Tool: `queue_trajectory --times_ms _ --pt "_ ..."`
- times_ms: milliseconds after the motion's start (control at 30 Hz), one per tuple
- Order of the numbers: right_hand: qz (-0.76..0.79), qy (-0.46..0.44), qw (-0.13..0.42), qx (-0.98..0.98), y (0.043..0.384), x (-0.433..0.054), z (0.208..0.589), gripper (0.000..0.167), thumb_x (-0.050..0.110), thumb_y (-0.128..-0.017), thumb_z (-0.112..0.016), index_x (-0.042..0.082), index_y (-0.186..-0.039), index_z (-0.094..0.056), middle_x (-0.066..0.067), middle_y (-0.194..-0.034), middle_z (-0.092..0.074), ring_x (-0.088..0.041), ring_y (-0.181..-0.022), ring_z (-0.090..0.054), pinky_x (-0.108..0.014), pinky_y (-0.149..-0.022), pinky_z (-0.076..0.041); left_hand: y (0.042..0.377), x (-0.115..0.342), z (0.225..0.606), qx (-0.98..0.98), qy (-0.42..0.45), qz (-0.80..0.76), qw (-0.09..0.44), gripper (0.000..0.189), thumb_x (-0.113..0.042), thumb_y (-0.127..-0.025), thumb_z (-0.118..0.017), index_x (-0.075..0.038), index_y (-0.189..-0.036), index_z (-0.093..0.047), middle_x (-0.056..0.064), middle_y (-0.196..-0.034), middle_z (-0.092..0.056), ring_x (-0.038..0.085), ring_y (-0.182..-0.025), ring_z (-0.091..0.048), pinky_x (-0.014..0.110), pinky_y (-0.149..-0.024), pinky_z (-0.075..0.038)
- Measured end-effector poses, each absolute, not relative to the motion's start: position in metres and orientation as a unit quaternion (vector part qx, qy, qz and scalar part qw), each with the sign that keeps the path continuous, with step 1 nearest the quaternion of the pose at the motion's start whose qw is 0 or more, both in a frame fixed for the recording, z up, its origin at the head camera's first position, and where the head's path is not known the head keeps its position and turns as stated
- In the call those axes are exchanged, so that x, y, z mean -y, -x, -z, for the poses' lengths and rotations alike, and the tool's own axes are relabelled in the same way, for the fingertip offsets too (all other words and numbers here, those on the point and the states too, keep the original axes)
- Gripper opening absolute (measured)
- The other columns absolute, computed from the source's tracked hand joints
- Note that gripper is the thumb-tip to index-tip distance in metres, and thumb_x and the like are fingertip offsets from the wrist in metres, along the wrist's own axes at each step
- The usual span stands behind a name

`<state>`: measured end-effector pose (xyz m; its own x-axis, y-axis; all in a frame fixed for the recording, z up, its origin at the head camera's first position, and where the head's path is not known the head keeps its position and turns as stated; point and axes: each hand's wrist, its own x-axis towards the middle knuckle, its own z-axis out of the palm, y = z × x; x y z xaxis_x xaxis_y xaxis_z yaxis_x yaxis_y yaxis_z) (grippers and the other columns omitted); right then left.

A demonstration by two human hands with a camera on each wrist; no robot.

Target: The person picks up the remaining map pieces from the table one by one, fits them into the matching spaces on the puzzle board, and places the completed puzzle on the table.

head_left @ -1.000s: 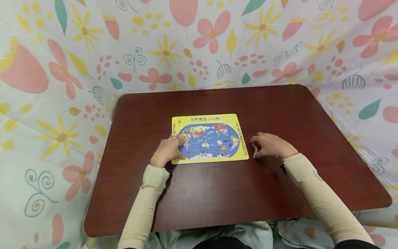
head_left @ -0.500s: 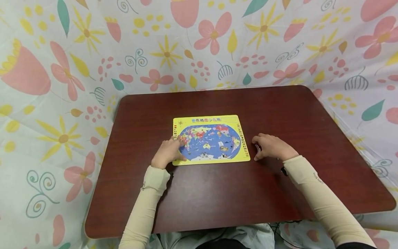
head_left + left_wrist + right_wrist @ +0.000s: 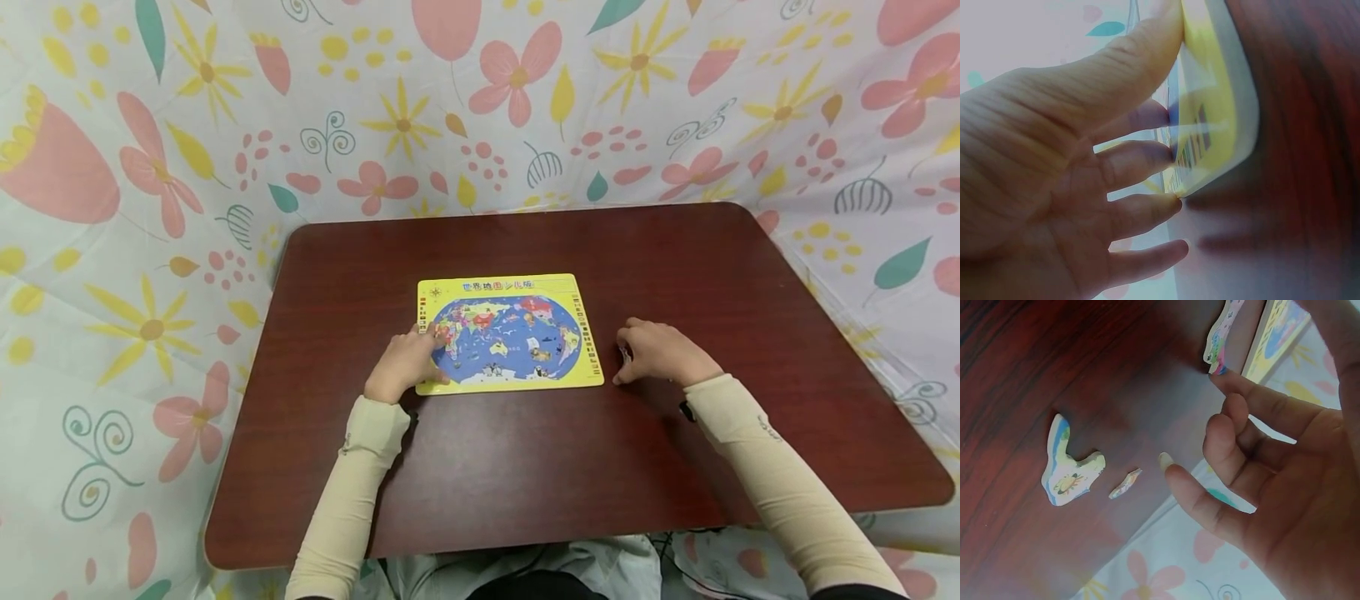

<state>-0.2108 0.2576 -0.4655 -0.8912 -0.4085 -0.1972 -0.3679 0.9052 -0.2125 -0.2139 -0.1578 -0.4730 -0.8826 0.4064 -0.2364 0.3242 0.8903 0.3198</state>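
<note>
A yellow-bordered world map puzzle board [image 3: 510, 367] lies flat on the table, its oval map mostly blue. My left hand [image 3: 405, 362] rests on its left side, fingertips and thumb on the border, fingers fairly straight. In the left wrist view, the fingers [image 3: 1141, 215] meet the board's edge. Just right of the board, my right hand [image 3: 660, 354] pinches a thin puzzle piece [image 3: 1221, 340] between thumb and index finger. The index fingertip is at one end of it; the thumb's tip is out of the right wrist view. The other fingers curl loosely.
Two loose puzzle pieces lie by my right hand in the right wrist view: a bent white-and-blue piece [image 3: 1069, 472] and a small narrow piece [image 3: 1125, 484]. The brown table [image 3: 510, 475] has rounded corners. A flower-patterned cloth [image 3: 480, 108] hangs behind it.
My right hand has shifted slightly right, away from the board, and the pinched piece shows less between its fingers. The left hand stays on the board.
</note>
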Motion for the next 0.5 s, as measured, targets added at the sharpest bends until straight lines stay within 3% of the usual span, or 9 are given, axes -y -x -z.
queue_trajectory --times_ms 267,500 --pt "0.067 0.224 0.081 -0.969 0.213 -0.251 0.465 0.030 0.027 -0.065 -0.084 0.012 -0.068 -0.059 -0.004 -0.076 -0.046 -0.019 -0.056 -0.044 -0.034 -0.052 -0.035 0.214 0.159 0.471 -0.960 -0.196 -0.136 0.144 0.077 -0.038 -0.080 -0.087 -0.010 -0.146 -0.056 0.022 -0.158 -0.036 0.045 -0.138 -0.041 0.056 -0.106 -0.039" --pt "0.068 0.247 0.068 -0.964 0.215 -0.244 0.460 0.027 0.027 -0.067 -0.084 0.011 -0.072 -0.063 -0.003 -0.075 -0.046 -0.018 -0.054 -0.043 -0.033 -0.050 -0.035 0.213 0.159 0.469 -0.959 -0.200 -0.135 0.150 0.077 -0.038 -0.081 -0.086 -0.011 -0.146 -0.055 0.022 -0.158 -0.035 0.047 -0.144 -0.032 0.059 -0.108 -0.037"
